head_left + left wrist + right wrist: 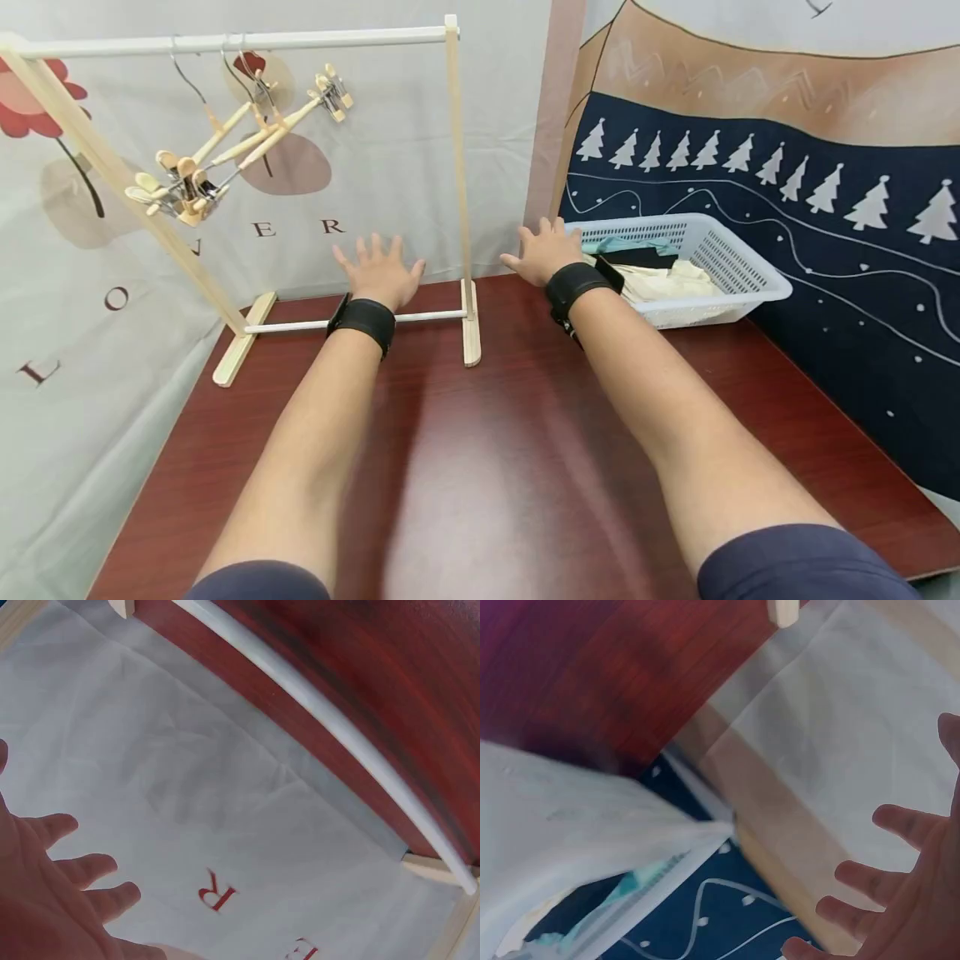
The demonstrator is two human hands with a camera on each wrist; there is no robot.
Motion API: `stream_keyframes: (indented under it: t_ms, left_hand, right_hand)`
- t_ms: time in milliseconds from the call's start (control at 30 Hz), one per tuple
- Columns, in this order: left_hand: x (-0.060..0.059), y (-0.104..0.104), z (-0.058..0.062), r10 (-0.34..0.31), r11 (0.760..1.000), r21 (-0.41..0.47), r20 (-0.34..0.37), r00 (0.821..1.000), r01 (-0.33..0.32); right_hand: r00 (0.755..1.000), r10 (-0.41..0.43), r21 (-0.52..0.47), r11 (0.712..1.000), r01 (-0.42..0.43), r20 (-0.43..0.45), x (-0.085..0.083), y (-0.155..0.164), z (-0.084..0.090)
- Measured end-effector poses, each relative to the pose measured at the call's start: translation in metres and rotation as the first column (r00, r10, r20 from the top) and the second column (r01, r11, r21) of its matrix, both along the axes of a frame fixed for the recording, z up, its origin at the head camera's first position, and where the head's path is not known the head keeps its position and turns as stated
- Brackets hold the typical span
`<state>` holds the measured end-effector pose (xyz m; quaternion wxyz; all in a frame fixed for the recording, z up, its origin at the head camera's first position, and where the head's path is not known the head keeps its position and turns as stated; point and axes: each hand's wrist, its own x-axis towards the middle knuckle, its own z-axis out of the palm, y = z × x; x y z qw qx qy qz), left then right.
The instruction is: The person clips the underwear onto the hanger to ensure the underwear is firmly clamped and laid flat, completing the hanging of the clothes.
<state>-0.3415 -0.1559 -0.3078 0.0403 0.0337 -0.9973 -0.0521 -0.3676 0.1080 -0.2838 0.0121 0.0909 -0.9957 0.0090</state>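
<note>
My left hand (pixel 380 273) reaches forward with fingers spread, holding nothing, in front of the rack's lower white bar (pixel 435 316). Its palm and spread fingers (pixel 97 866) show at the lower left of the left wrist view. The right hand (pixel 550 252) is also spread and bare, right beside the left end of a pale blue plastic basket (pixel 750 287). Folded cloths lie in that basket: a cream cloth (pixel 675 282), a black one (pixel 641 258) and a teal one (pixel 626 243). In the right wrist view, the right fingers (pixel 874 881) are apart from the basket wall (pixel 592 817).
A wooden rack (pixel 459 167) with a white top bar (pixel 337 38) stands at the back left. Several wooden clip hangers (pixel 262 142) hang from it. The reddish-brown table (pixel 487 467) meets a printed cloth backdrop (pixel 405 108) behind and a dark tree-patterned one (pixel 825 225) at right.
</note>
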Motion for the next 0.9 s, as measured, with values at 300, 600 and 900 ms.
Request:
stream_keyframes:
  t_ms: [300, 600, 900]
  left_hand:
    - [0.017, -0.011, -0.022, -0.071, 0.987, 0.138, -0.103, 0.992, 0.085]
    - [0.088, 0.011, -0.026, -0.102, 0.929, 0.310, -0.308, 0.946, 0.202]
    - [0.126, 0.030, -0.032, -0.146, 0.832, 0.469, -0.330, 0.933, 0.296]
  right_hand:
    - [0.988, -0.038, 0.002, 0.999, 0.038, 0.152, -0.031, 0.097, -0.004]
    - [0.929, 0.008, 0.137, 0.989, -0.063, 0.370, -0.048, 0.141, 0.005]
    - [0.881, -0.003, 0.221, 0.968, -0.116, 0.474, -0.065, 0.143, -0.018]
